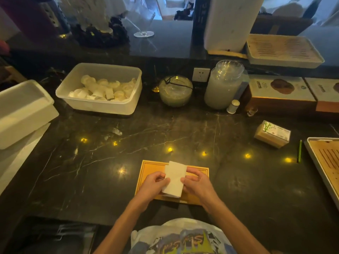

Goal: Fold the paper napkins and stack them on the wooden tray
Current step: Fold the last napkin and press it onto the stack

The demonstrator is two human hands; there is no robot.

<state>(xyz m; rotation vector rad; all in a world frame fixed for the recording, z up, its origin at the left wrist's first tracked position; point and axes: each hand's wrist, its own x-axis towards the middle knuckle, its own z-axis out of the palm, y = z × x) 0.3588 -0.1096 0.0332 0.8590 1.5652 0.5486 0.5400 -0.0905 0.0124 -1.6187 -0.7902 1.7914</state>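
Observation:
A white paper napkin (174, 177), folded into a narrow rectangle, is held over a small wooden tray (150, 167) near the front edge of the dark marble counter. My left hand (153, 185) pinches its left edge and my right hand (196, 182) pinches its right edge. Under the napkin's near end another white layer shows on the tray; my hands hide most of the tray's middle. A pack of napkins (272, 134) in a printed wrapper lies at the right of the counter.
A translucent tub (128, 107) of white items stands at the back left, white boxes (23, 110) at the far left. A glass bowl (175, 91) and a lidded jar (222, 85) sit at the back. A slatted tray (326, 160) and a green pencil (299, 151) lie right.

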